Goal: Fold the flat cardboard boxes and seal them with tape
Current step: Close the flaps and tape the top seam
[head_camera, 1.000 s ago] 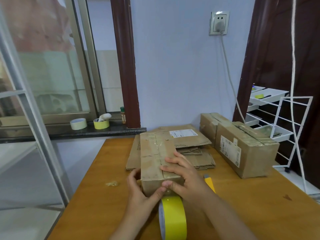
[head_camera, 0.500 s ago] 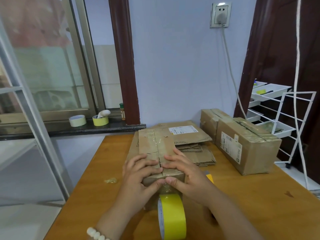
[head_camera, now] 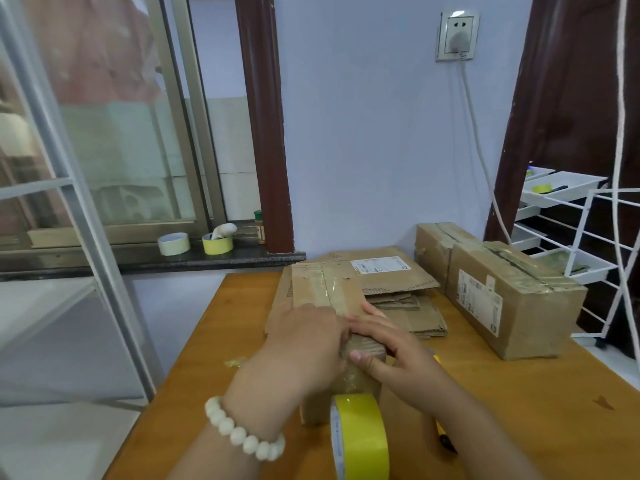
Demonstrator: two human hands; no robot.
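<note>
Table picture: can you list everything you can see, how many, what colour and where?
box: 1, brown, middle of table, under both hands
tape roll: 1, yellow, upright, in front of the box
flat cardboard: 1 stack, brown, behind the box
sealed boxes: 2, brown, right side of table
tool: 1, yellow and black, partly under the right arm
table: 1, orange wood
spare tape rolls: 2, one whitish, one yellow, on window sill
small bottle: 1, green cap, same sill
socket: 1, white, high up, plug in it
rack: 1, white, far right
bracelet: 1, white beads, left wrist
left hand: on the box's top
right hand: fingers on the box's top, thumb on its front
</note>
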